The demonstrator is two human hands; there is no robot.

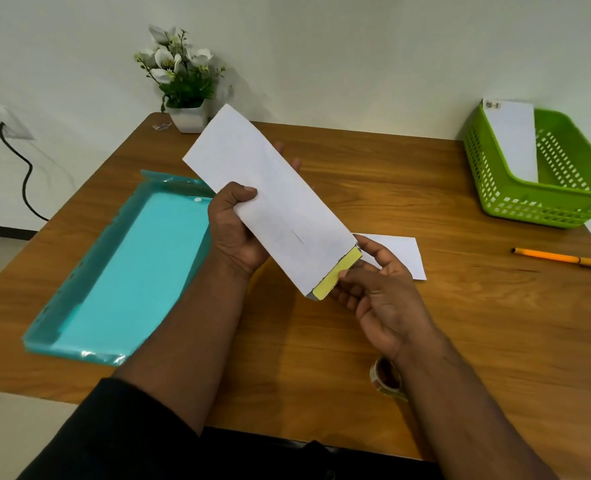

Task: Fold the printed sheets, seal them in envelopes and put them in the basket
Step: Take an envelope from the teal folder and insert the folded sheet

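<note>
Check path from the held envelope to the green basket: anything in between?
Nothing visible blocks it. The envelope, held in both hands, has bare table between it and the basket; the pen lies nearer the camera, off that line.

Matt white paper envelope, glossy wood-grain table, perforated green plastic basket, shiny teal plastic folder at nine o'clock.

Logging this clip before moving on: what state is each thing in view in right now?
Envelope: held off the table, yellow flap strip exposed, unsealed.
Left hand: grips the envelope's side.
Right hand: pinches the flap end.
Folded sheet: flat on the table.
Basket: holds one envelope, leaning.
Teal folder: lying open.
Pen: lying idle.
Tape roll: on the table, partly hidden.
</note>
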